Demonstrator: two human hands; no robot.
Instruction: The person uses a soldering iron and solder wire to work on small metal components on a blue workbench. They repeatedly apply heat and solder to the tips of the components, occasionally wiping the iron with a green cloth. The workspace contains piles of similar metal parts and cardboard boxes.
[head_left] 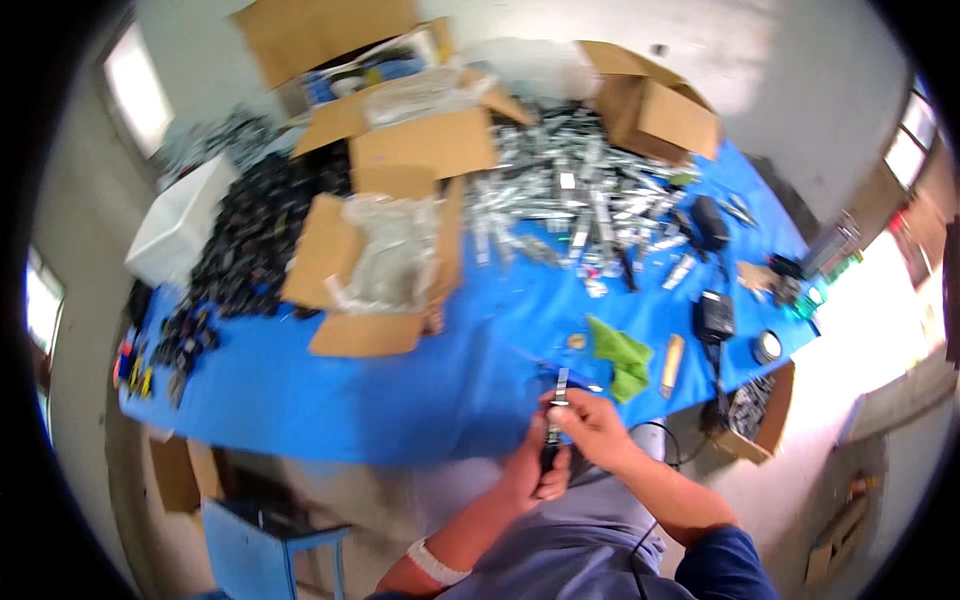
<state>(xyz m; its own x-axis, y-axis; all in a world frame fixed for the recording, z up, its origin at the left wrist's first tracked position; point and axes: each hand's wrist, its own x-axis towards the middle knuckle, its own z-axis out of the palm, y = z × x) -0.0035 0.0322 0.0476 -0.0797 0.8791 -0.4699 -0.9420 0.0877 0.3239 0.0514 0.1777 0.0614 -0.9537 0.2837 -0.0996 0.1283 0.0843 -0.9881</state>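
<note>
in the head view, a slim tool (553, 434) sits between the two hands, near the lower middle, just off the near edge of the blue-covered table (400, 405). its silvery top end points up and away from the person; its lower part is dark. the left hand (533, 472) has its fingers closed round the dark lower part, while the right hand (591, 428) has its thumb and fingers pressed on the upper part, near where silver meets dark. so both grips look closed on the same piece — though blur hides just where each fingertip lands.

as for handling, it is probably light enough for one hand. the silvery end looks like metal, likely stiff and rather slick; the dark part may be plastic and seems the better place to take hold, well down, with the palm wrapped round it. the thin top is best touched lightly from the sides — a slim strip could bend or slip under a hard push, and i can't tell whether its edge is sharp.

just beyond the hands lie a green cloth (622, 358), soft and limp by its folds, and farther off a heap of silvery pieces (590, 190) that likely slide over each other easily.
</note>
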